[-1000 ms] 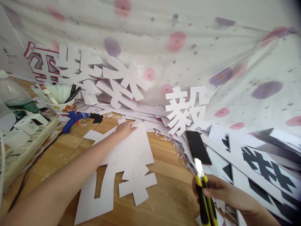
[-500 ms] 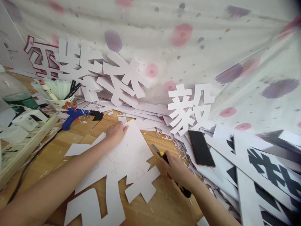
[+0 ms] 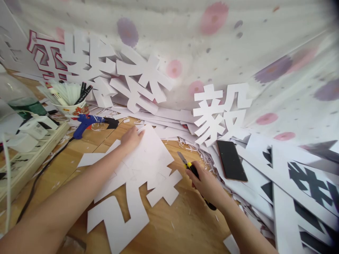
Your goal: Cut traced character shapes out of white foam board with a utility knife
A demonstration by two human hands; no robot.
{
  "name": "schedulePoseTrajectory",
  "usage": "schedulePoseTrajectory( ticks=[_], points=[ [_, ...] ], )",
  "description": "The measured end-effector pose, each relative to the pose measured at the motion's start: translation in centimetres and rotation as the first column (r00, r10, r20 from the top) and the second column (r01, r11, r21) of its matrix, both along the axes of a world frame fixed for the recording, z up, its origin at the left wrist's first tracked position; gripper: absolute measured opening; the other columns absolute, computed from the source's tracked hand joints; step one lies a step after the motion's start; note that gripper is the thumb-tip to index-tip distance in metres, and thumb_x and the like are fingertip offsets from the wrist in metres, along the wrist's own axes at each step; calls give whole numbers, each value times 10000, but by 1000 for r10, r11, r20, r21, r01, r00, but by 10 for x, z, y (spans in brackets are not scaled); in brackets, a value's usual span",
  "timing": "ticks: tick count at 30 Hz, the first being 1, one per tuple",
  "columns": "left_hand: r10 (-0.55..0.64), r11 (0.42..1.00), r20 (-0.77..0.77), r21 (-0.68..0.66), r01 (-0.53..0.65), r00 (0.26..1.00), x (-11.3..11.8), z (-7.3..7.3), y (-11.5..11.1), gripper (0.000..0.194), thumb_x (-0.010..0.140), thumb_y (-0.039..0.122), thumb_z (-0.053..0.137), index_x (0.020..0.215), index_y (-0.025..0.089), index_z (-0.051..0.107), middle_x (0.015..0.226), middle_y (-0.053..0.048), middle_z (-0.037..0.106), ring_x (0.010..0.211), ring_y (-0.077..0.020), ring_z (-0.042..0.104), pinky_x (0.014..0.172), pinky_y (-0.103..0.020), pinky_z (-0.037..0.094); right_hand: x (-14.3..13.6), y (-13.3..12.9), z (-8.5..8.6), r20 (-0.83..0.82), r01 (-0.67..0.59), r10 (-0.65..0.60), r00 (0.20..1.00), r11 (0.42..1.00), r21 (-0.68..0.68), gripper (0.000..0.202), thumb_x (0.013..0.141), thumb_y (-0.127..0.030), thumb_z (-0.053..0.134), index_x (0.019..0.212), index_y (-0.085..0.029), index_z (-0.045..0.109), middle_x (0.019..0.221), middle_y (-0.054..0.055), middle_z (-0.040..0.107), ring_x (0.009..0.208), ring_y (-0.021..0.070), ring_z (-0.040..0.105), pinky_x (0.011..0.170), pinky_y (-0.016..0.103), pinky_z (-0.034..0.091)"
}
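A white sheet (image 3: 148, 155) cut into a character shape lies on the wooden table, with faint pencil outlines on its surface. My left hand (image 3: 132, 138) grips its far corner, fingers curled at the edge. My right hand (image 3: 205, 180) is wrapped around a black and yellow utility knife (image 3: 194, 170). The knife's bare blade points away from me and to the left. It is just right of the sheet and apart from it.
Left: a blue glue gun (image 3: 86, 123), a cup of glue sticks and markers (image 3: 72, 107), and a power strip (image 3: 23, 158). Finished white characters (image 3: 143, 77) lean at the back. A phone (image 3: 231, 160) lies on paper at right; paper scraps (image 3: 189, 146) litter the table.
The view has shifted a little. The sheet has turned slightly, its near end moving away from me. Both hands keep their holds, and the knife is still beside the sheet.
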State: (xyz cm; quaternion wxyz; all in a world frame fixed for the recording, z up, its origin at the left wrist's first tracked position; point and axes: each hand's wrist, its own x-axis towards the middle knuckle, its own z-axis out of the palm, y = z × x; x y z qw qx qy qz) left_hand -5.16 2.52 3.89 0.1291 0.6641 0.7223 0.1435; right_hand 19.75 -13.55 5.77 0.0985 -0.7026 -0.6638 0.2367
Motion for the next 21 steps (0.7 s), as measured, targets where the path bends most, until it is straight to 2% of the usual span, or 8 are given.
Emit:
schedulePoseTrajectory(
  ticks=[6, 11, 13, 14, 16, 17, 19, 21],
  points=[
    [-31, 996, 9, 85, 30, 999, -3, 0, 0, 388, 840, 485, 331, 1006, 191, 524, 1055, -105, 586, 946, -261, 553, 727, -354, 430, 9, -9, -5, -11, -11, 11, 1000, 1000, -1, 188, 860, -390, 323, 864, -224, 411, 594, -7, 595, 555, 162, 557, 532, 238, 324],
    [-107, 951, -218, 263, 163, 970, 12, -6, -18, 422, 759, 389, 521, 1082, 117, 530, 1137, -174, 497, 1076, -325, 451, 887, -430, 353, 2, -7, -6, 38, -21, 21, 999, 1000, -3, 209, 883, -346, 291, 935, -201, 432, 669, 27, 628, 579, 169, 579, 521, 237, 333],
    [-238, 898, -222, 321, 302, 945, 19, -9, -27, 434, 754, 336, 537, 1136, 133, 510, 1220, -164, 447, 1142, -320, 397, 946, -447, 303, -3, -5, -7, 90, -53, 53, 995, 999, -1, 219, 887, -311, 296, 979, -186, 450, 752, 57, 652, 648, 188, 606, 537, 246, 347],
    [-366, 854, -199, 317, 413, 909, 22, -10, -32, 395, 773, 314, 516, 1134, 153, 519, 1222, -141, 459, 1156, -293, 395, 966, -430, 294, -5, -3, -8, 118, -68, 68, 991, 998, -2, 238, 888, -294, 297, 1021, -176, 455, 805, 73, 662, 694, 204, 617, 551, 255, 357],
    [-644, 709, -137, 261, 655, 752, 27, -15, -41, 342, 818, 306, 466, 1133, 187, 527, 1239, -91, 483, 1171, -227, 409, 994, -368, 290, -10, 0, -10, 162, -90, 89, 983, 996, -3, 316, 892, -268, 294, 1153, -153, 429, 929, 103, 664, 794, 234, 626, 594, 278, 384],
    [-727, 640, -126, 230, 733, 675, 30, -18, -45, 346, 835, 334, 449, 1144, 196, 524, 1278, -78, 466, 1204, -213, 383, 1017, -362, 263, -11, 2, -11, 178, -99, 98, 979, 995, -3, 363, 895, -264, 291, 1220, -139, 393, 986, 116, 655, 835, 246, 624, 622, 292, 397],
    [-812, 548, -133, 158, 821, 568, 33, -26, -51, 420, 866, 405, 396, 1223, 194, 466, 1367, -75, 385, 1274, -194, 302, 1065, -373, 163, -14, 7, -13, 211, -109, 108, 972, 994, -9, 438, 900, -273, 288, 1306, -114, 323, 1061, 137, 632, 891, 263, 616, 675, 321, 417],
    [-825, 537, -140, 110, 837, 548, 34, -35, -55, 489, 893, 440, 313, 1303, 180, 375, 1408, -80, 313, 1312, -180, 230, 1078, -378, 97, -17, 12, -13, 245, -124, 124, 962, 992, -19, 473, 901, -290, 293, 1335, -101, 302, 1074, 146, 626, 915, 275, 609, 706, 343, 429]
  ],
)
